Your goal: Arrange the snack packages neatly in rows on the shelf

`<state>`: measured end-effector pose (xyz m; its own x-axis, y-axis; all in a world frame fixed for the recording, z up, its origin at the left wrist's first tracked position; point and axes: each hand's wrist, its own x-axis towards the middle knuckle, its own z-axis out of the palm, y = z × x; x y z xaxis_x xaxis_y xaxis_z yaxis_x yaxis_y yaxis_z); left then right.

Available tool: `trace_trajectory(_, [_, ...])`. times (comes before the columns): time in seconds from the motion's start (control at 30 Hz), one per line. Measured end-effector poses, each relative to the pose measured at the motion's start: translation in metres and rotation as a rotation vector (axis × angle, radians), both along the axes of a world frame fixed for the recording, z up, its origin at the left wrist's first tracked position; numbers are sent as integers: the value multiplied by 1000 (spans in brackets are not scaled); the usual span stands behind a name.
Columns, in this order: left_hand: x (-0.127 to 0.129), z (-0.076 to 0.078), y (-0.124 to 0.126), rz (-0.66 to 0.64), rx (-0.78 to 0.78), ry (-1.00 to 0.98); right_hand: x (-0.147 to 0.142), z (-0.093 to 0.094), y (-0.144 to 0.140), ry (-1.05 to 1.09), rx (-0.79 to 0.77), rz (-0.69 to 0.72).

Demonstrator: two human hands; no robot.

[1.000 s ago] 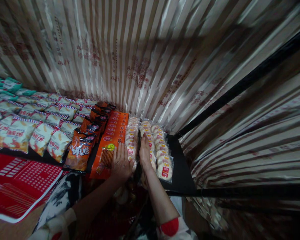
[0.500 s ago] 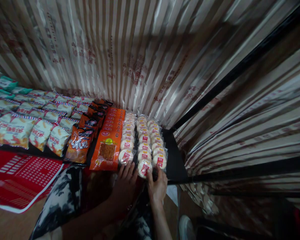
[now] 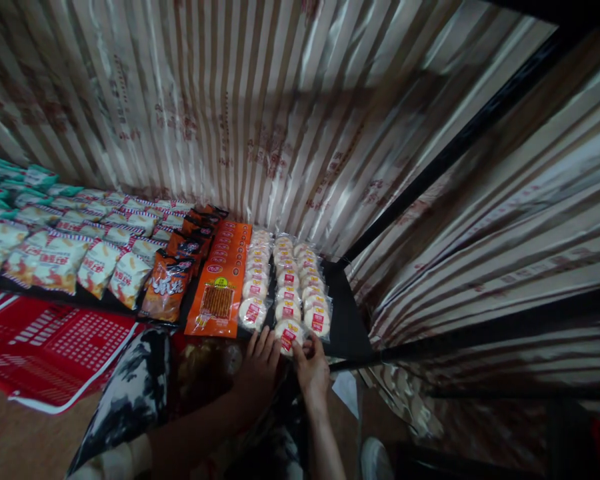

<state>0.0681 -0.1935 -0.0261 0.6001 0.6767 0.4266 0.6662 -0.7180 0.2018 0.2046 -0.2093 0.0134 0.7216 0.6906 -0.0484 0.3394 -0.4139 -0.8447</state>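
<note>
Both hands sit at the front edge of the black shelf (image 3: 347,327), working the nearest round cake packet (image 3: 289,333) in the middle row. The right hand (image 3: 313,367) pinches its front edge with thumb and fingertips; the left hand (image 3: 261,360) lies loosely spread beside it, fingers touching the packet's left side, gripping nothing. It looks like the squaring-up step — the front packet overhangs the edge, so a gentle push back into line seems called for. Orange snack packs (image 3: 221,287) lie just left, chip bags (image 3: 60,257) beyond — striped shiny sheeting (image 3: 260,113) walls the corner.
</note>
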Motion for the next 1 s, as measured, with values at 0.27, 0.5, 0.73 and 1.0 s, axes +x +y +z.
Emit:
trace_trajectory(0.27, [-33,14,-7,66,-104,-106,-24,13,13,606,176,243])
trace_trajectory(0.5, [-65,23,19,255,10,-204,-47,-3,42,479,136,326])
trace_trajectory(0.73, [-67,14,50,287,19,-172,-48,4,49,37,-5,329])
trace_trajectory(1.0, [-58,7,54,300,-66,-142,-48,0,56,21,-38,302])
